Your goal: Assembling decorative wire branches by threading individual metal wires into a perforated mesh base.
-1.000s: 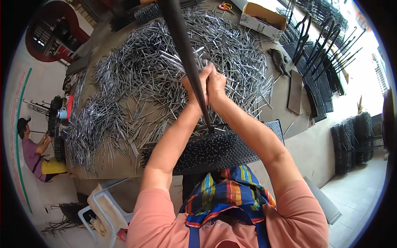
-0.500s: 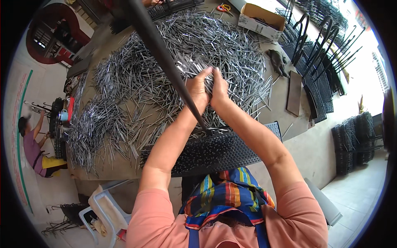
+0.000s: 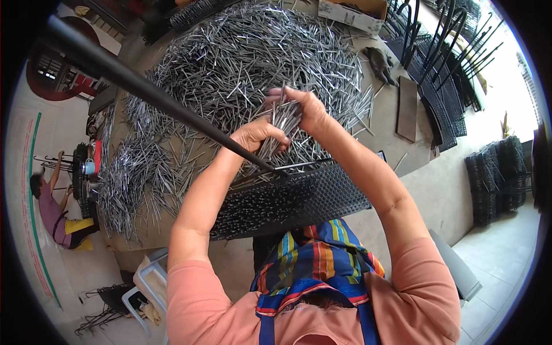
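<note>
Between my hands is a loose bundle of thin silvery metal rods (image 3: 286, 115), lying at a slant. My left hand (image 3: 261, 135) curls round its lower end. At the upper end my right hand (image 3: 306, 108) grips it, with some fingers hidden behind the rods. Both hands are just above a wide heap of the same rods (image 3: 241, 52). In front of me a black perforated rack (image 3: 339, 190) rests at the table edge, its left part filled with rod ends. From it a long dark bar (image 3: 155, 102) rises to the upper left, passing close by my left wrist.
A cardboard box (image 3: 353, 17) stands at the far side. Right of the heap lie a dark glove (image 3: 379, 64) and a flat brown board (image 3: 407, 109). Black racks with hooked handles (image 3: 440, 80) line the right side. Another person (image 3: 54, 213) works at far left, near a plastic chair (image 3: 150, 287).
My hands have moved from pressed together to apart around the bundle, the left lower and the right above. The long bar's top has swung leftward in the view.
</note>
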Action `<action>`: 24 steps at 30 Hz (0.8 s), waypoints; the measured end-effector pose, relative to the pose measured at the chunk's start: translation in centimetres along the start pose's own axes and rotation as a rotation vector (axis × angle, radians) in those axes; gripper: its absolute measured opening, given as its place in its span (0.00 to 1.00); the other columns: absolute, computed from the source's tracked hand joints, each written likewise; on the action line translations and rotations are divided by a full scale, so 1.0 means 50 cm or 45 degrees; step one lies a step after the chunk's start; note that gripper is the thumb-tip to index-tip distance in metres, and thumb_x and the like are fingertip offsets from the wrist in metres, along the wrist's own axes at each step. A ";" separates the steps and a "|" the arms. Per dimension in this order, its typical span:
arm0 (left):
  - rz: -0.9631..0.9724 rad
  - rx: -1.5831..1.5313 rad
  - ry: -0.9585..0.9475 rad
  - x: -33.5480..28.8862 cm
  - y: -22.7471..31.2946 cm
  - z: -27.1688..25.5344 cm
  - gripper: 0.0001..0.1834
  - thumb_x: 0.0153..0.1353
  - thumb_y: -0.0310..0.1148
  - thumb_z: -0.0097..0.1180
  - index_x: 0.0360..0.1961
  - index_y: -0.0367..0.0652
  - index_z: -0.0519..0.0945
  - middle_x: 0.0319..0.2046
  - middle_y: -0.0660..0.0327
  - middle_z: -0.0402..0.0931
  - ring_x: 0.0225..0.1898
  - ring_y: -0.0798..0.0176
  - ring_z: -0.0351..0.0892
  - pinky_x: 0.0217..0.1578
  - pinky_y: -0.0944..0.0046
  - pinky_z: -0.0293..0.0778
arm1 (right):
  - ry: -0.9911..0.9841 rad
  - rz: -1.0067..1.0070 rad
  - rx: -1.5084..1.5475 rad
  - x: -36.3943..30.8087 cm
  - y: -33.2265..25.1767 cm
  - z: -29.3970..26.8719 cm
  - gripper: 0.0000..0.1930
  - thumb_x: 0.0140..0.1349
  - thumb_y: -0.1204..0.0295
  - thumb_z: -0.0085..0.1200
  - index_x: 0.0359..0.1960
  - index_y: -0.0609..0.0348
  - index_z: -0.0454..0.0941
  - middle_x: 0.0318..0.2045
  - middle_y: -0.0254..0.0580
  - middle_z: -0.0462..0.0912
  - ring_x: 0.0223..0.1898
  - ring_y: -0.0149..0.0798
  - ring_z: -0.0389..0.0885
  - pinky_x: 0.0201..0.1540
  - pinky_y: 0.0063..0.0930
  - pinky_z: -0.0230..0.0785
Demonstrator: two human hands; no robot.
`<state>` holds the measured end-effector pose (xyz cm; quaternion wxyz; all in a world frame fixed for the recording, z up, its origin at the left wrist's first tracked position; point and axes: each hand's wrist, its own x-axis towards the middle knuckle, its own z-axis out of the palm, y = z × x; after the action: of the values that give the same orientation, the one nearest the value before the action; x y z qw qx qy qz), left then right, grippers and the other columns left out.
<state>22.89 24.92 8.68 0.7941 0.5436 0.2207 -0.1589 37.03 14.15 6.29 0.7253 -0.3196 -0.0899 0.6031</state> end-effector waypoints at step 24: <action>0.982 -0.731 0.877 0.024 0.048 0.109 0.11 0.49 0.22 0.66 0.35 0.39 0.80 0.33 0.60 0.81 0.36 0.62 0.81 0.41 0.61 0.78 | 0.540 -0.422 0.192 0.013 0.078 0.126 0.22 0.68 0.52 0.49 0.42 0.60 0.82 0.37 0.40 0.82 0.38 0.34 0.77 0.45 0.30 0.70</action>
<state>26.07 20.68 11.66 0.7925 0.3680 0.2865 0.3930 30.76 17.29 8.80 0.8384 -0.3648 0.0582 0.4007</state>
